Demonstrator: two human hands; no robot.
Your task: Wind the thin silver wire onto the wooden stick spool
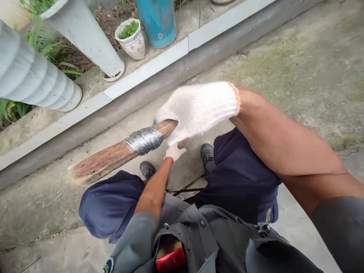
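Note:
My right hand (196, 108), in a white knitted glove with an orange cuff edge, is closed around a thick piece of wood (99, 161). Silver wire (145, 140) is wound tightly round the wood near my fist. The wood's free end points left and is slightly blurred. Lower down and farther from the camera is my left hand (174, 152), in a white glove with a red cuff edge. Its thumb sticks out to the right, and the right glove hides most of its fingers. A small brown piece (183, 143) shows beside that thumb; what it belongs to is hidden.
A low tiled ledge (148, 74) runs diagonally across the upper left. On it stand a white flowerpot (133, 41), a blue cylinder (157, 22), a smooth white planter (88, 34) and a ribbed one (34, 72). Below lies concrete ground (284, 87). A red packet (170, 258) sits in my shirt pocket.

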